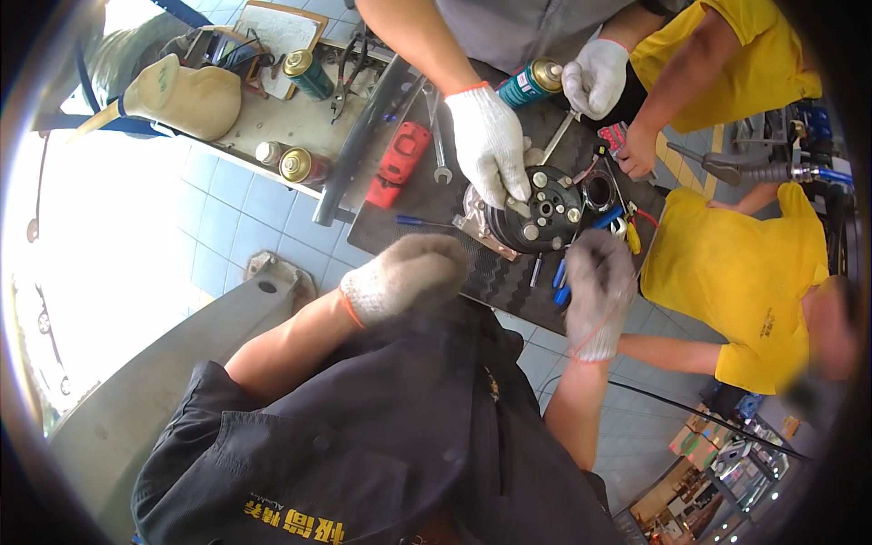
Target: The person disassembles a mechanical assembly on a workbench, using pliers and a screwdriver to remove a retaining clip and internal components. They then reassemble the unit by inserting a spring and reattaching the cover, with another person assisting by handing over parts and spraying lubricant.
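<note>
My left hand (409, 275), in a white knit glove, hovers at the table's near edge, its fingers smeared by motion. My right hand (601, 283), in a greyish glove, is beside the near right edge of a round black pulley unit (556, 238). Its fingers are curled together, and whatever they may hold is hidden. The pulley unit lies on a black ribbed mat (386, 232) with its bolted face up. Across from me, another person's gloved hand (490, 150) touches its top; that person's other gloved hand (595, 80) is near a wrench (559, 138).
The mat also bears a red tool (400, 165), an open-end spanner (440, 145), a blue-handled screwdriver (418, 221) and a green spray can (531, 84). People in yellow shirts (736, 268) stand at the right. A side bench (259, 123) with cans is at the left.
</note>
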Demonstrator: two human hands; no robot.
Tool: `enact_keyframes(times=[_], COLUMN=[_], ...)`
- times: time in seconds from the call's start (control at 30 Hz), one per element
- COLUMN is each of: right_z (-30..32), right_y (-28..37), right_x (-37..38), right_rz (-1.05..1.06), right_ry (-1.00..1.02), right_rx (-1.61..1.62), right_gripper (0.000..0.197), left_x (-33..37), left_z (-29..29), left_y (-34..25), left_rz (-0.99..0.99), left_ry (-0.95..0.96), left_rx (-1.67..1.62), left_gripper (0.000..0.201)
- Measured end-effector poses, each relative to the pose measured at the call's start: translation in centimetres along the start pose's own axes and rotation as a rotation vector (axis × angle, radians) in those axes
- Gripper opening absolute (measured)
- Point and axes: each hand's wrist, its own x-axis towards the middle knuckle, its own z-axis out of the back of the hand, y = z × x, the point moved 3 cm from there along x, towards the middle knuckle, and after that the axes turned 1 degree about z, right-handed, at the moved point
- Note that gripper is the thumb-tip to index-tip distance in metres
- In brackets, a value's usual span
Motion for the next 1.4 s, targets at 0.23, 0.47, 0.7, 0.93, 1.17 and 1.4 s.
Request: enact_keyframes(times=[0.23, 0.47, 0.7, 0.93, 1.17, 1.4], right_z=[-0.7, -1.3, -1.0, -0.9, -0.9, -0.4], right_y=[-2.3, -2.5, -3.1, -2.6, -2.3, -2.3], right_x=[3.9, 4.2, 4.5, 4.1, 3.8, 4.9], right_rz=[-0.169, -0.284, -0.057, -0.124, -0.053, -0.101], right_ry=[0.062, 0.073, 0.073, 0.085, 0.116, 0.126], right_rx=[0.12, 0.236, 0.033, 0.021, -0.054, -0.156], right_gripper=[0.043, 0.039, 0.037, 0.042, 0.046, 0.045], left_x=[2.0, 3.9, 5.5, 6.6, 6.6, 6.6], left_z=[1.7, -0.5, -2.7, -2.6, -3.1, -3.4], left_y=[0.7, -0.3, -1.0, -1.0, -1.9, -2.5], left_rz=[-0.06, -0.269, -0.309, -0.276, -0.299, -0.276], left_ry=[-0.263, -0.442, -0.471, -0.513, -0.585, -0.588], left_rx=[0.122, 0.406, 0.382, 0.258, 0.509, 0.483], left_gripper=[0.021, 0.033, 0.04, 0.036, 0.032, 0.028])
